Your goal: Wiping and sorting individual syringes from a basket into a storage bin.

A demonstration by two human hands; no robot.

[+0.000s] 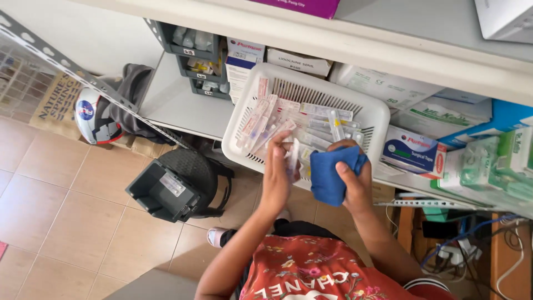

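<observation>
Blue cloth (328, 176) gripped in closed right-hand fingers (345, 173); sealed packet (292, 158) pinched by left-hand fingers (279, 145), over white basket (373, 114).

At frame centre your right hand (355, 180) grips a blue cloth (332, 173), while your left hand (276, 169) pinches what looks like 1 sealed packet (292, 158) at the white basket's (373, 114) near rim.

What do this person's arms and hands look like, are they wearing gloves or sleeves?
No gloves: the left hand and right hand are bare, and both forearms are uncovered. No rings, watch or bracelets show. The red floral top has short sleeves, the right one edged with dark and white stripes.
</observation>
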